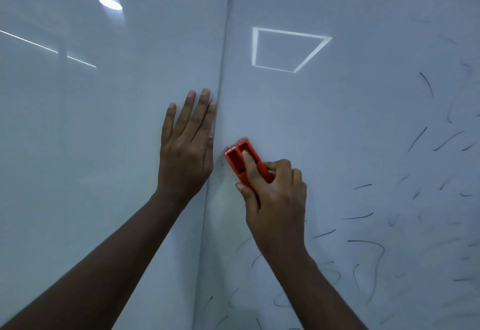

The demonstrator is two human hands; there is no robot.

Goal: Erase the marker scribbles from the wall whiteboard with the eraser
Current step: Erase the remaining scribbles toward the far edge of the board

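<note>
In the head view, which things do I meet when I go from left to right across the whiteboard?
Flat open left hand → vertical seam between panels → orange plastic eraser → right hand gripping it → black marker scribbles.

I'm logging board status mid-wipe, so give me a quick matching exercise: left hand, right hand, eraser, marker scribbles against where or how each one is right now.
Column 1:
1. left hand
2. right hand
3. eraser
4. marker scribbles

Column 2:
A. orange, against the board just right of the panel seam
B. flat, fingers straight, on the board at the seam
C. spread over the right and lower part of the board
D. fingers curled round the eraser

Pairs: 1-B, 2-D, 3-A, 4-C
</note>
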